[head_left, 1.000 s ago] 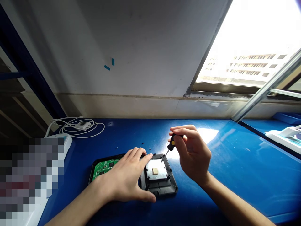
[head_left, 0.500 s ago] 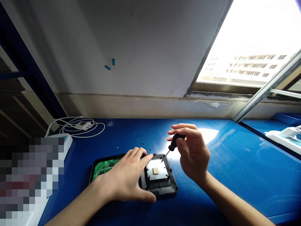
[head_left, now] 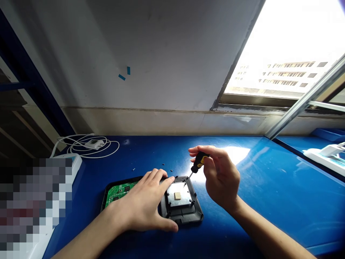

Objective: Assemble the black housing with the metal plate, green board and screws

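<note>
My left hand (head_left: 147, 201) spans a black plastic casing (head_left: 185, 216), fingertips at its far edge and thumb along its near side, holding it down. Between thumb and fingers, the casing's middle is hidden. A green circuit board (head_left: 115, 192) shows at its left end. At the right end lies a silver metal plate (head_left: 184, 199) with a small beige square pad (head_left: 177, 196). My right hand (head_left: 222, 176) is closed around the black and yellow handle of a screwdriver (head_left: 198, 162). Its tilted shaft points down at the plate's far right corner; whether the tip touches a screw is unclear.
Several small screws (head_left: 171, 170) lie beyond the casing on the blue table (head_left: 256, 205). A coiled white cable (head_left: 113, 155) with a small white box (head_left: 94, 144) sits at the back left. White power strips (head_left: 323, 156) stand at the right. A metal frame post (head_left: 288, 111) rises near the window.
The screwdriver handle has turned in my right hand, showing more yellow, and the right fingers have shifted slightly left and down. My left hand and the casing stay in place.
</note>
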`<state>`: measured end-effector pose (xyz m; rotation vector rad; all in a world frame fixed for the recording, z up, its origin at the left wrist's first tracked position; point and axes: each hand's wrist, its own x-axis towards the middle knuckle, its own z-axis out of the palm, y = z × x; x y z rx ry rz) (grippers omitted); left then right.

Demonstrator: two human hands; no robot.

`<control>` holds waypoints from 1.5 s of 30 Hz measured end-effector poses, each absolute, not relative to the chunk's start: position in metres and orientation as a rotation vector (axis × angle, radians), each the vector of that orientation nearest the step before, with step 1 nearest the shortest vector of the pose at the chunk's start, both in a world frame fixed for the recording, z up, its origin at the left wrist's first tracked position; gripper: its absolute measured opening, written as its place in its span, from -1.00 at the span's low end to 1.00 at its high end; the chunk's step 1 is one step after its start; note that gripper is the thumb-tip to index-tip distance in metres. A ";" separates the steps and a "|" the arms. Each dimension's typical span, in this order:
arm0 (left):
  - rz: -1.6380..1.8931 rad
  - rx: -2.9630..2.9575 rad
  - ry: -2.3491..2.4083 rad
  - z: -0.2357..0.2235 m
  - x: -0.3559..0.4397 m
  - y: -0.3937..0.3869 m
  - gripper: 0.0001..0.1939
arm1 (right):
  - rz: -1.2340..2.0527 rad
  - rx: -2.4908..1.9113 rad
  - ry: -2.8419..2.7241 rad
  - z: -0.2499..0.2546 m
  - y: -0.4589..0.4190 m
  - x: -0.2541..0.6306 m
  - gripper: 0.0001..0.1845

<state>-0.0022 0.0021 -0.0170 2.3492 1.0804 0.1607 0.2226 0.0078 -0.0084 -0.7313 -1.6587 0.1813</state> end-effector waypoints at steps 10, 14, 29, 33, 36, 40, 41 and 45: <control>0.158 2.344 1.075 -0.015 -0.001 0.004 0.08 | 0.115 -0.686 -1.612 -0.008 0.010 0.224 -0.71; 0.144 2.352 1.080 -0.016 -0.002 0.003 0.09 | 0.071 -0.714 -1.607 -0.007 0.011 0.223 -0.68; 0.206 2.347 1.064 -0.019 -0.002 0.004 0.06 | 0.177 -0.670 -1.640 -0.010 0.010 0.221 -0.69; 0.201 2.349 1.059 -0.018 -0.002 0.004 0.07 | 0.169 -0.685 -1.629 -0.011 0.010 0.221 -0.69; 0.168 2.345 1.070 -0.015 -0.002 0.003 0.08 | 0.148 -0.703 -1.657 -0.011 0.010 0.223 -0.71; 0.163 2.343 1.080 -0.013 -0.002 0.002 0.06 | 0.111 -0.709 -1.682 -0.012 0.010 0.224 -0.70; 0.170 2.342 1.079 -0.013 -0.002 0.002 0.05 | 0.105 -0.719 -1.680 -0.012 0.010 0.224 -0.69; 0.182 2.343 1.072 -0.016 -0.002 0.003 0.05 | 0.068 -0.762 -1.648 -0.011 0.011 0.222 -0.67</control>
